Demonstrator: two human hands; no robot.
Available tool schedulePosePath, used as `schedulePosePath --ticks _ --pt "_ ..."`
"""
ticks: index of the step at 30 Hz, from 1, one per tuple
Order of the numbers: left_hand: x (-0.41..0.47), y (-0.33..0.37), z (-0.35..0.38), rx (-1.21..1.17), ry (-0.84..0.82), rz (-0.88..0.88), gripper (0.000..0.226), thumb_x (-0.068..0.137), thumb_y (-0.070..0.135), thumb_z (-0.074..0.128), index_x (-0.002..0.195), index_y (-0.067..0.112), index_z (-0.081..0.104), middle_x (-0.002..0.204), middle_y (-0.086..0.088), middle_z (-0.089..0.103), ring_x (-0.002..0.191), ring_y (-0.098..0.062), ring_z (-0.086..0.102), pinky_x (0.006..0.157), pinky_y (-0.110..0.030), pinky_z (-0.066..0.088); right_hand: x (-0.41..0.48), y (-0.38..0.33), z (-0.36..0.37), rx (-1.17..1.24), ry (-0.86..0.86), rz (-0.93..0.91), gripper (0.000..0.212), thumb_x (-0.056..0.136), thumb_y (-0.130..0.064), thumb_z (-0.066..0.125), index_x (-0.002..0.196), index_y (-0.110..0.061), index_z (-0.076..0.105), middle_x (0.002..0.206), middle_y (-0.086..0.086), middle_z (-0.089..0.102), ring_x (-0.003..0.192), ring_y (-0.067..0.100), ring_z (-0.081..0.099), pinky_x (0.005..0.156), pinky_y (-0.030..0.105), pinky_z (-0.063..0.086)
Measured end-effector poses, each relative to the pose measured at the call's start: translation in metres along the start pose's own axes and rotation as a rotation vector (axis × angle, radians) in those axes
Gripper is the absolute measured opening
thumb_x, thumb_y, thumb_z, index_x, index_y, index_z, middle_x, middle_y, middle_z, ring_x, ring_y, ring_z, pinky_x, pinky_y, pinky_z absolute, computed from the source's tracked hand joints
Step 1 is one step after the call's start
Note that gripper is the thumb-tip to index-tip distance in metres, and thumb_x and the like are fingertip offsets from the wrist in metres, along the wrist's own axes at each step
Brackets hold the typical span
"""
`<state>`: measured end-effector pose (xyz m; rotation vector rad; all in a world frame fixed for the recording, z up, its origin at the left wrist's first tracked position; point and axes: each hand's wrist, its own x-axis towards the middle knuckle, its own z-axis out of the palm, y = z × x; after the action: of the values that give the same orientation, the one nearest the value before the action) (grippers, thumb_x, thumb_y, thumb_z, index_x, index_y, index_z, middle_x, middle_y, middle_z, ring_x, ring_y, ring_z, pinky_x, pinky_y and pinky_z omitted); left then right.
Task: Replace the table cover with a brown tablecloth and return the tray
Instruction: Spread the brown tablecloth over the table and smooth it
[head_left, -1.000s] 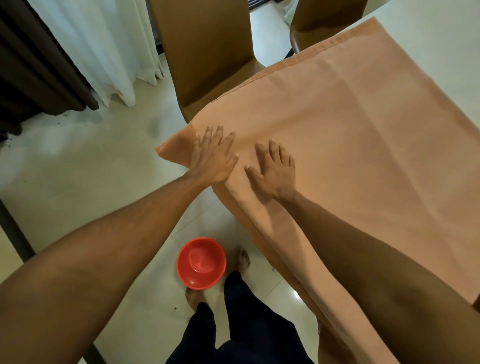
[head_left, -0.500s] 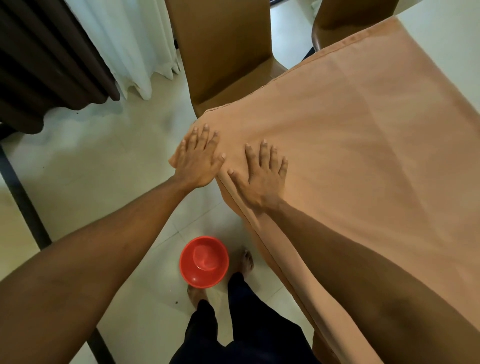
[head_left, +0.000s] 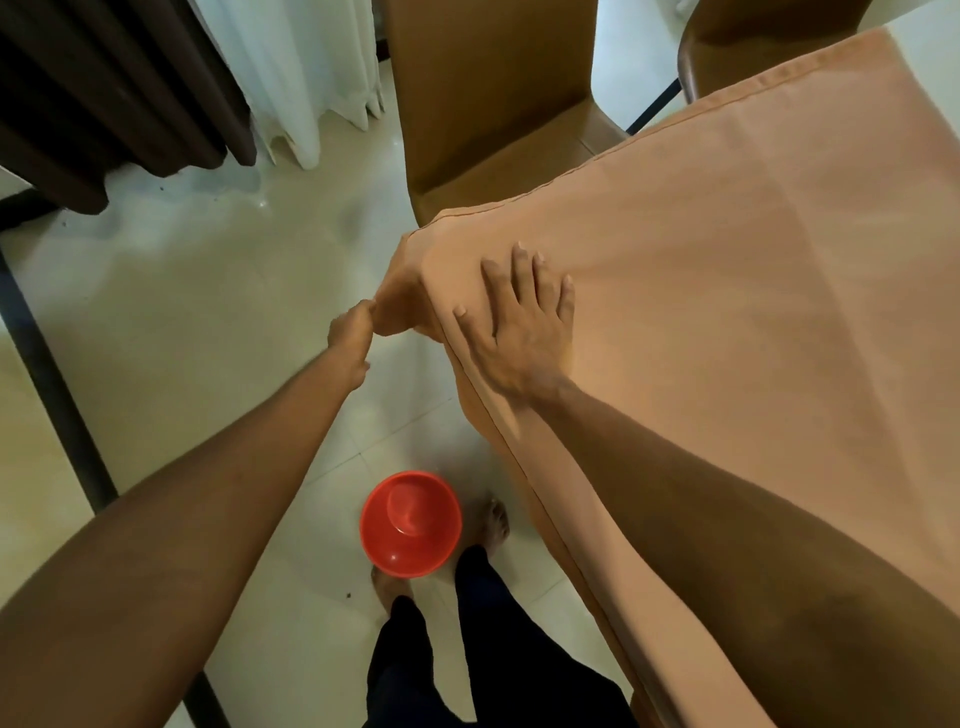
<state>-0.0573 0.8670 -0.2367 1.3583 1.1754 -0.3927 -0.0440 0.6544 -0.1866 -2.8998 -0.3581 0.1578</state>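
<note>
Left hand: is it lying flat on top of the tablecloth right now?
No, the left hand pinches the hanging corner of the tablecloth below the table edge; only the right hand lies flat.

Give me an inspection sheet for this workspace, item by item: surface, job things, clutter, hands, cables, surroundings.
Surface: table, mostly covered; a pale bare strip shows at the far right.
Job's things: brown tablecloth spread flat, its near corner hanging over the edge; tray not seen.
Clutter: red bowl on the floor beside the person's feet.
Hands: left hand pinching the cloth's hanging corner; right hand flat on the cloth, fingers spread.
Cables: nothing seen.
Surroundings: two brown chairs, white curtain, dark curtain, tiled floor.
</note>
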Motion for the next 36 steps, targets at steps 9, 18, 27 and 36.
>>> schedulePosePath --ticks 9,18,27,36 --pt "0.013 -0.011 0.004 -0.56 -0.07 -0.129 0.03 0.088 0.033 0.06 0.115 0.026 0.069 0.118 0.004 0.068 0.11 -0.014 0.059 0.097 -0.037 0.042 0.0 -0.002 -0.003 -0.027 0.017 0.013 0.066 0.097 -0.068 0.026 0.154 -0.035 0.028 0.168 0.002 0.015 0.155 0.028 0.009 0.123 0.057 0.004" --pt "-0.015 0.009 -0.015 -0.07 0.468 0.47 0.012 0.099 0.02 0.049 0.093 0.013 0.043 0.076 0.007 0.047 0.075 -0.018 0.048 0.053 -0.018 0.034 -0.004 -0.006 -0.011 -0.006 -0.007 0.03 0.066 0.096 -0.07 0.027 0.152 -0.036 0.029 0.168 0.001 0.013 0.155 0.026 0.006 0.123 0.056 0.003" --pt "-0.081 0.063 -0.02 -0.101 0.278 0.693 0.003 0.097 0.022 0.053 0.096 0.019 0.051 0.092 0.005 0.058 0.076 -0.005 0.055 0.066 -0.019 0.045 -0.008 -0.007 -0.029 0.336 -0.073 0.018 0.076 0.09 -0.077 0.026 0.151 -0.033 0.036 0.165 0.002 0.025 0.153 0.024 0.018 0.123 0.058 0.008" --pt "-0.168 0.121 0.028 -0.345 0.016 0.54 0.024 0.104 0.017 0.043 0.126 0.014 0.05 0.116 -0.006 0.061 0.099 -0.016 0.064 0.084 -0.028 0.059 -0.132 -0.051 -0.06 0.475 0.099 0.022 0.096 0.084 -0.055 0.067 0.158 -0.034 0.011 0.146 0.0 0.045 0.113 0.023 0.061 0.083 0.043 0.056"
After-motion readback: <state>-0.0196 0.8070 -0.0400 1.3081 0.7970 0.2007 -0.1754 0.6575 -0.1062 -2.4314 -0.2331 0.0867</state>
